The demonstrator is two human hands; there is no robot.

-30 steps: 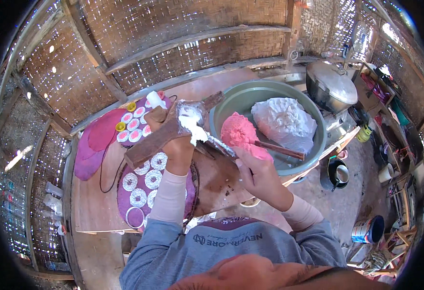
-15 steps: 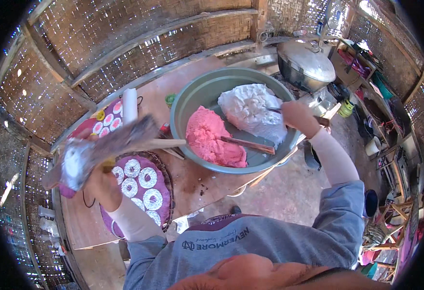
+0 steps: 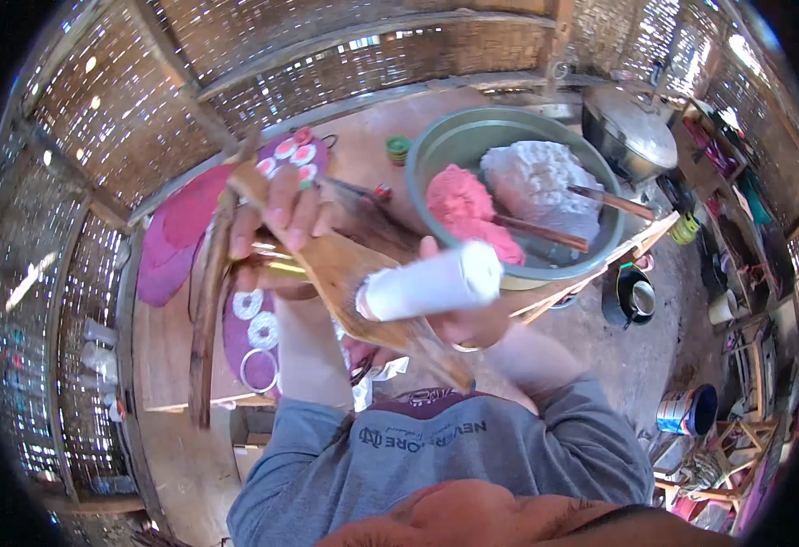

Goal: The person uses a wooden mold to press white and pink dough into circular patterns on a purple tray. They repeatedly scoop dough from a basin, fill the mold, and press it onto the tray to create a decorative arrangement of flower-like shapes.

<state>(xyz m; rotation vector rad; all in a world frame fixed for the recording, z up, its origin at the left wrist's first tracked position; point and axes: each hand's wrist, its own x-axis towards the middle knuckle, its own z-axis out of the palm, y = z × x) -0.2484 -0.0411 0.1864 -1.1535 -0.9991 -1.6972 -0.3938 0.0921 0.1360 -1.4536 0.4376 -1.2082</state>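
Observation:
My left hand (image 3: 285, 219) grips a wooden hand tool (image 3: 345, 273) made of a broad flat board with tapered ends, raised over the table's front. A long dark wooden bar (image 3: 208, 310) slants down beside the same hand; how it joins the board is hidden. A white cylinder (image 3: 436, 281) sticks out from the board's face. My right hand (image 3: 472, 326) is behind and under the cylinder, its thumb showing above; it appears closed around it, partly blurred. To their right, a green tub (image 3: 422, 214) holds pink dough (image 3: 463, 205) and white dough (image 3: 545, 187), each with a wooden-handled tool in it.
White dough rings (image 3: 255, 314) lie on a round purple mat, largely behind my left arm. Pink-and-white rings (image 3: 301, 155) sit on another purple mat, near a purple-red sheet (image 3: 176, 228). A large lidded pot (image 3: 636, 137) stands beyond the tub; a dark bucket (image 3: 627, 296) is right.
My right hand has let go of the tool in the white dough and come left to the cylinder. My left hand has brought the wooden tool to the right, in front of my chest.

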